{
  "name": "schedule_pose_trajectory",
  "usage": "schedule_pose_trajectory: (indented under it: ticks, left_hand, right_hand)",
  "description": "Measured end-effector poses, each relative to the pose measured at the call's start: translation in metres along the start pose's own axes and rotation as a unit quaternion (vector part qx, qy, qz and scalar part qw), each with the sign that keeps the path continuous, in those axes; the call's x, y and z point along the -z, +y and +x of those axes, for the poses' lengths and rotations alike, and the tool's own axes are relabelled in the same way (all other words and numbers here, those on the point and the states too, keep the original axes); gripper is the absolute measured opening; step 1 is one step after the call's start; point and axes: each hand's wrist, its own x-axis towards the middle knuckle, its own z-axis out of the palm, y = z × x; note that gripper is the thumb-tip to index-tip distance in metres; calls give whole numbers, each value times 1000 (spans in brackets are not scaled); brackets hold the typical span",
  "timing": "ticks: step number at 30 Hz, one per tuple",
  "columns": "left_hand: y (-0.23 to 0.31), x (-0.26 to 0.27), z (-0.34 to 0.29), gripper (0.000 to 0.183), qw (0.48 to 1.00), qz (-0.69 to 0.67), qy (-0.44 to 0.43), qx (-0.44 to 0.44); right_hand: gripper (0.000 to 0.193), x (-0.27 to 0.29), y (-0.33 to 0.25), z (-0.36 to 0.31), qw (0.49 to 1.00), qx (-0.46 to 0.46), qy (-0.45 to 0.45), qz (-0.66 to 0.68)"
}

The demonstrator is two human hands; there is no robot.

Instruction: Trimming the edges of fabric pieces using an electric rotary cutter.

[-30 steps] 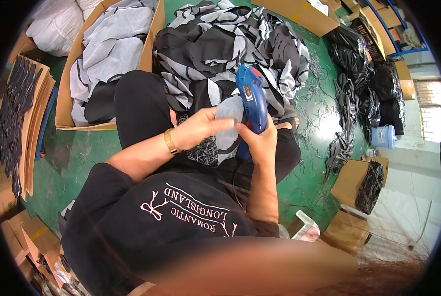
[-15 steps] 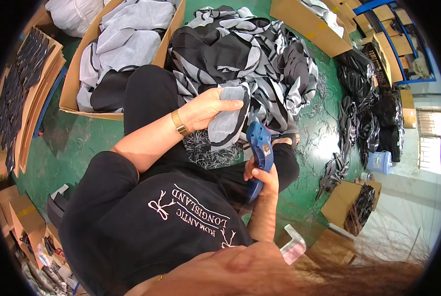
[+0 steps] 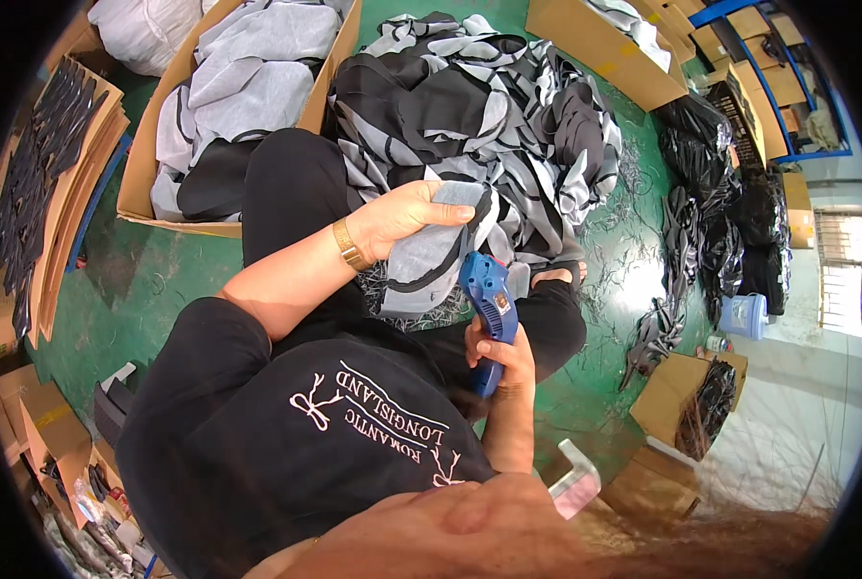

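Observation:
My left hand [image 3: 404, 216] pinches a grey fabric piece [image 3: 427, 262] with a black border, thumb on top and fingers underneath. The piece hangs over my lap. In my right hand [image 3: 503, 355] is a blue handheld electric cutter [image 3: 489, 297], with my fingers wrapped round its handle. The cutter's head is beside the right edge of the fabric piece; whether its blade touches the cloth I cannot tell. Thin dark and light trimmings [image 3: 439, 317] lie below the fabric, partly covered by it.
A large heap of grey and black fabric pieces [image 3: 450, 101] lies ahead on the green floor [image 3: 170, 280]. At its left stands a cardboard box [image 3: 325, 82] filled with similar pieces. Black plastic bags [image 3: 696, 145] are at the right. Stacked cardboard [image 3: 93, 159] holds dark strips at the far left.
The fabric piece has turned and swung down to the left in my left hand. My right hand has brought the cutter slightly left and down.

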Motion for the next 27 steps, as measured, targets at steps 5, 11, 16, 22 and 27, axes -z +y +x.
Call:
schedule_pose_trajectory:
  ticks: [5, 11, 16, 22, 27]
  left_hand:
    - [0, -7, -5, 33, 1000, 9, 7, -14]
    - [-4, -14, -8, 34, 1000, 20, 7, -18]
    - [-6, -13, -8, 29, 999, 21, 0, -31]
    - [-2, -10, -5, 20, 998, 23, 51, -5]
    - [2, -11, -4, 35, 993, 64, 49, -89]
  right_hand:
    - [38, -4, 6, 3, 999, 15, -4, 39]
    - [36, -1, 8, 7, 994, 24, -47, 93]
    - [34, -2, 3, 11, 991, 40, -27, 127]
    - [34, 2, 0, 4, 991, 48, -5, 127]
    - [35, 9, 5, -2, 995, 17, -13, 97]
